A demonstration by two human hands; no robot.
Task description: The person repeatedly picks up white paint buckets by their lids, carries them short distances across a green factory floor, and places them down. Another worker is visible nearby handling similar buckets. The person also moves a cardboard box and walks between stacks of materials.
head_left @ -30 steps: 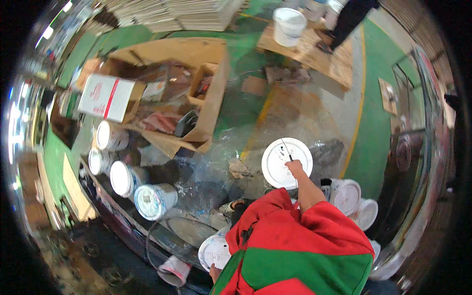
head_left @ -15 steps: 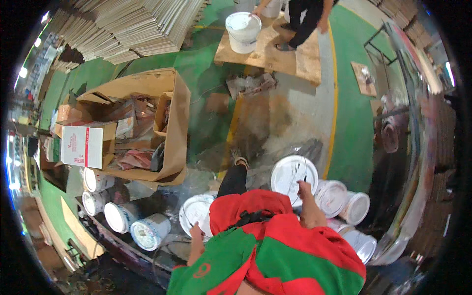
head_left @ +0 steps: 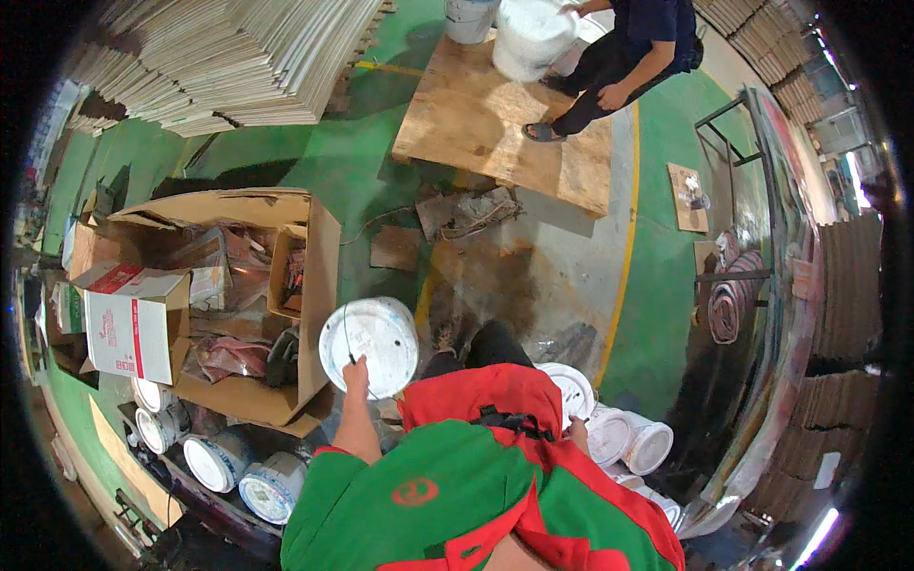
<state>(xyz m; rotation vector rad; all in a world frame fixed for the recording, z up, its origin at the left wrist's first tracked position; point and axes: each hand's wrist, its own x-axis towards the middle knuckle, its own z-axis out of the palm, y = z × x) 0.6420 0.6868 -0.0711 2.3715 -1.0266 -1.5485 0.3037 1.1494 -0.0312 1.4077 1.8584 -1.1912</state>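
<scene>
My left hand [head_left: 356, 374] is closed round the dark grip of a wire handle. From it hangs a white lidded bucket [head_left: 381, 335], held out in front of my left side. My right hand [head_left: 578, 433], partly hidden by my jacket, is closed at the near edge of a second white lidded bucket [head_left: 564, 385]. That bucket is at my right hip, and its handle barely shows. Right behind it, more white buckets [head_left: 609, 436] stand close together.
A large open cardboard box [head_left: 319, 285] stands front left, with several white buckets [head_left: 211, 463] below it. Ahead lies a wooden pallet [head_left: 466, 124], where a co-worker [head_left: 619, 57] touches a white bucket [head_left: 528, 43]. Crumpled scraps [head_left: 476, 211] lie before the pallet. A metal frame [head_left: 776, 219] runs along the right.
The left bucket has swung forward, while the right one has drawn back toward my hip. The pallet looks nearer. The co-worker's bucket has moved right.
</scene>
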